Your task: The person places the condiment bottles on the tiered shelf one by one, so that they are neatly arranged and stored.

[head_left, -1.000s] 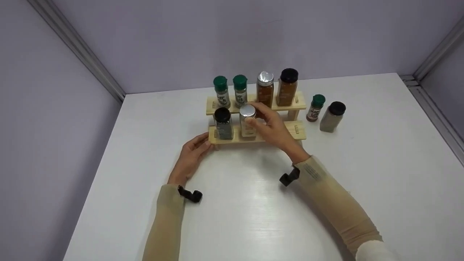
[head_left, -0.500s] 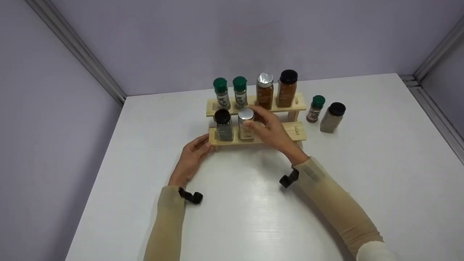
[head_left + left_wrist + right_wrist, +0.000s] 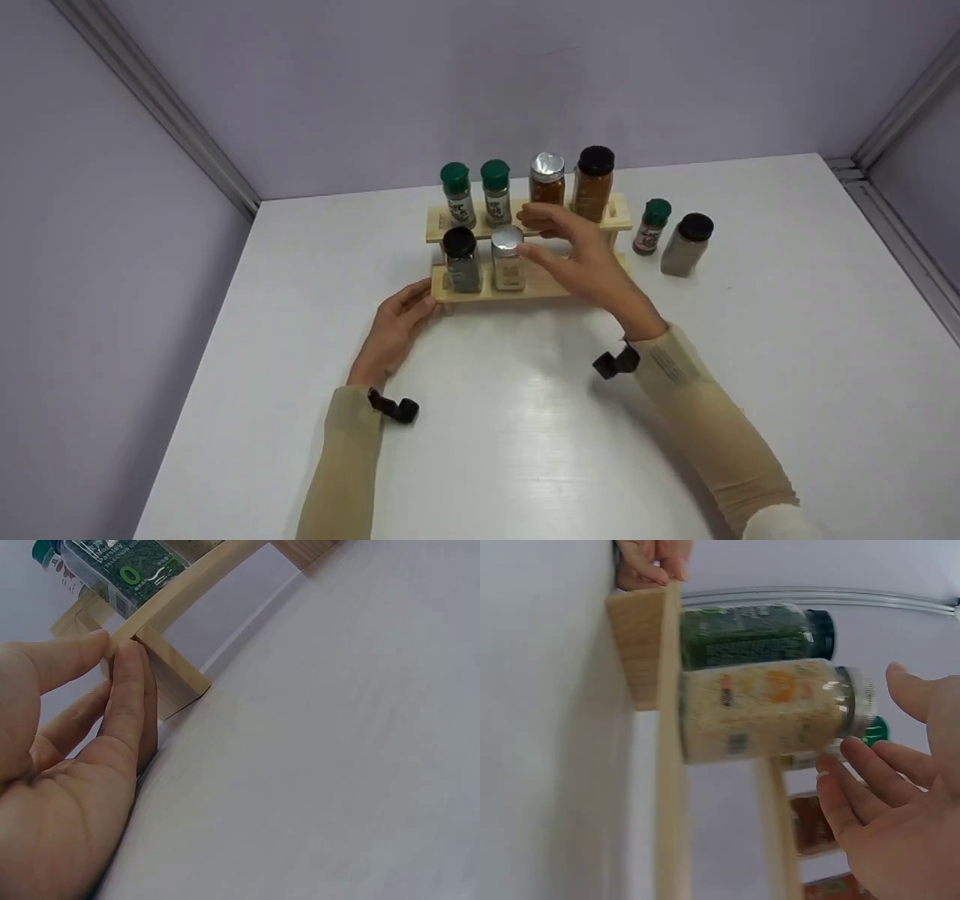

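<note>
A two-tier wooden spice rack (image 3: 541, 285) stands on the table. My left hand (image 3: 394, 326) pinches the left end of its lower shelf between thumb and fingertips (image 3: 129, 652). On that shelf a black-capped jar of green herbs (image 3: 463, 268) stands upright at the left. Beside it is a silver-lidded jar with pale contents (image 3: 508, 266). Just right of the silver-lidded jar, my right hand (image 3: 589, 259) holds nothing, its fingers spread apart from the glass in the right wrist view. The right hand hides part of the rack.
The upper shelf bears two green-capped spice bottles (image 3: 460, 199), a silver-lidded jar of reddish-brown spice (image 3: 547, 184) and a black-capped jar of orange-brown spice (image 3: 594, 187). Right of the rack stand a small green-capped bottle (image 3: 651, 229) and a black-capped grey jar (image 3: 685, 247). A wall rises behind.
My right hand has let go of the silver-lidded jar and drawn off to the right. That jar was shifted slightly left toward the herb jar. The left hand stays on the rack.
</note>
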Tool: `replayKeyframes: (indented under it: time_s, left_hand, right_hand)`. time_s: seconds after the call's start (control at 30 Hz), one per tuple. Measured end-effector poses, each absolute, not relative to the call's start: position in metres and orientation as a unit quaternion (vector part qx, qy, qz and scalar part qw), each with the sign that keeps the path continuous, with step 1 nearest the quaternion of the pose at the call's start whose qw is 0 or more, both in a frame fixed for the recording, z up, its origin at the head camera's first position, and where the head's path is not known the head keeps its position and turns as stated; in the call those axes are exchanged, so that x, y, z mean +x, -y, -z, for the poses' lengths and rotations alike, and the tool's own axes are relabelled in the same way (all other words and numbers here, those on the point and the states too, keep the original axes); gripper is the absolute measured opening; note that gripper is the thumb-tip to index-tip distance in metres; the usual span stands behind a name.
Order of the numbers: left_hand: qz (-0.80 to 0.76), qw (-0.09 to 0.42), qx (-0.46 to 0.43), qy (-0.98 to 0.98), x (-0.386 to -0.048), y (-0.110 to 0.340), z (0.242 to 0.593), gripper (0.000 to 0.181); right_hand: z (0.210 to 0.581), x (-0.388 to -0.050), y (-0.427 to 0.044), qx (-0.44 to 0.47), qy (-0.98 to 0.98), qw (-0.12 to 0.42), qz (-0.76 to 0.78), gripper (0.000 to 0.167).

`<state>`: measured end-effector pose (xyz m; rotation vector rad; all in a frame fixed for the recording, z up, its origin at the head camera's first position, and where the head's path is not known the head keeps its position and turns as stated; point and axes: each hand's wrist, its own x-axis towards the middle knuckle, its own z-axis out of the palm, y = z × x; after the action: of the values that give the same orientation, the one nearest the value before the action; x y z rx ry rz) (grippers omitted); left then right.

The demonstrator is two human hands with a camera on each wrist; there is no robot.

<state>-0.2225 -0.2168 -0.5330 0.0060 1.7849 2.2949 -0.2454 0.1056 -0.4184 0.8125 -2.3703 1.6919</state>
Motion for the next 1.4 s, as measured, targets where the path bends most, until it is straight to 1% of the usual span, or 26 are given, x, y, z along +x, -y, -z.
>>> replayKeyframes:
  time_s: [0.17,0.33,0.53,0.7,0.8,1.03,1.23,1.4]
  left_hand:
    - [-0.784,0.118,0.003,-0.609,-0.224,0.219,0.532,0.049]
    - [-0.787,0.115,0.010,-0.606,-0.223,0.219,0.533,0.049]
    - [-0.786,0.114,0.012,-0.608,-0.223,0.218,0.533,0.047]
    - [-0.788,0.121,0.011,-0.604,-0.224,0.219,0.533,0.048]
    - [-0.789,0.121,0.008,-0.602,-0.224,0.219,0.533,0.047]
    - [-0.788,0.120,0.004,-0.604,-0.223,0.219,0.533,0.048]
    - [-0.786,0.119,0.002,-0.606,-0.222,0.219,0.533,0.047]
    - [-0.785,0.119,0.010,-0.608,-0.222,0.219,0.532,0.049]
  right_hand:
    - [0.395,-0.242,-0.132,0.264,0.789,0.118,-0.543,0.042]
    - [0.389,-0.244,-0.162,0.249,0.783,0.143,-0.552,0.033]
    - [0.385,-0.246,-0.201,0.196,0.799,0.169,-0.543,0.037]
    - [0.390,-0.250,-0.239,0.134,0.836,0.188,-0.498,0.048]
    - [0.399,-0.254,-0.261,0.112,0.851,0.173,-0.483,0.056]
    - [0.426,-0.265,-0.297,0.077,0.867,0.100,-0.482,0.064]
    - [0.448,-0.272,-0.316,0.055,0.863,0.045,-0.501,0.065]
    - [0.462,-0.273,-0.323,0.055,0.851,0.028,-0.522,0.062]
